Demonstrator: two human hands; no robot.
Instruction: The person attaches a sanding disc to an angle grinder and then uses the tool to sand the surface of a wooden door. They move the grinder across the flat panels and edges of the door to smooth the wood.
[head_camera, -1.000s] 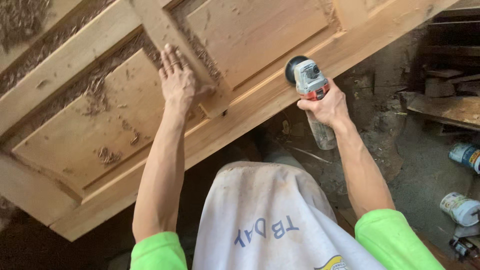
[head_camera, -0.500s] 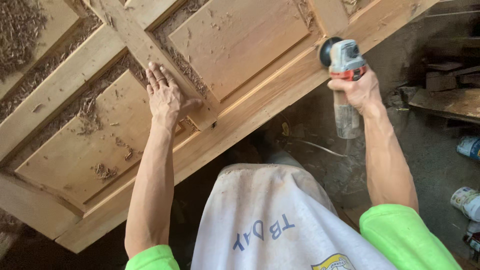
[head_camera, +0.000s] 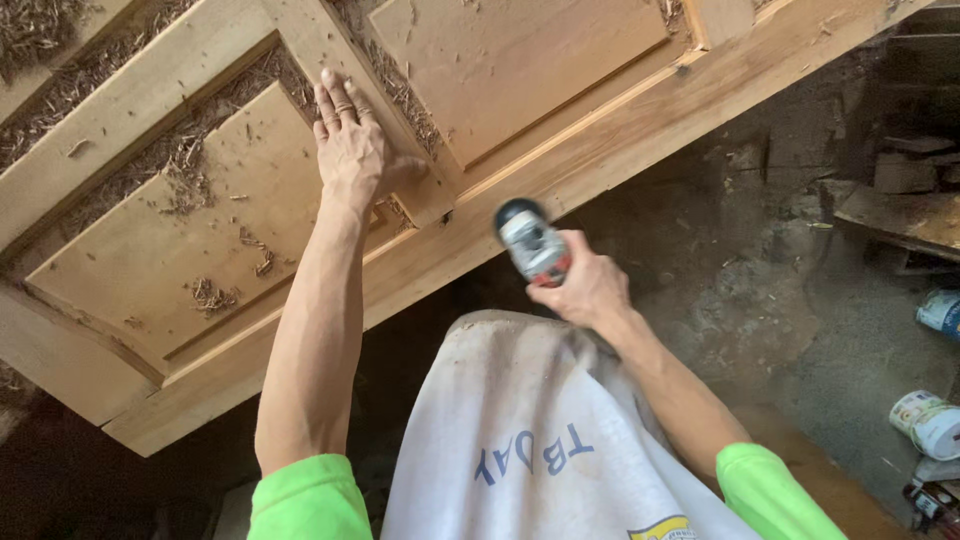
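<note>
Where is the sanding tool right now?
The sanding tool is in the right hand, mid-view, at the near edge of the wooden door.

Soft warm daylight; right hand motion-blurred; door sharp; floor corners dim, shadowed.

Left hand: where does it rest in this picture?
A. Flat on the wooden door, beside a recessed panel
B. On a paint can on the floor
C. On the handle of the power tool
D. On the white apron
A: the left hand lies open and flat on the wooden door, while the right hand grips the power tool.
</note>
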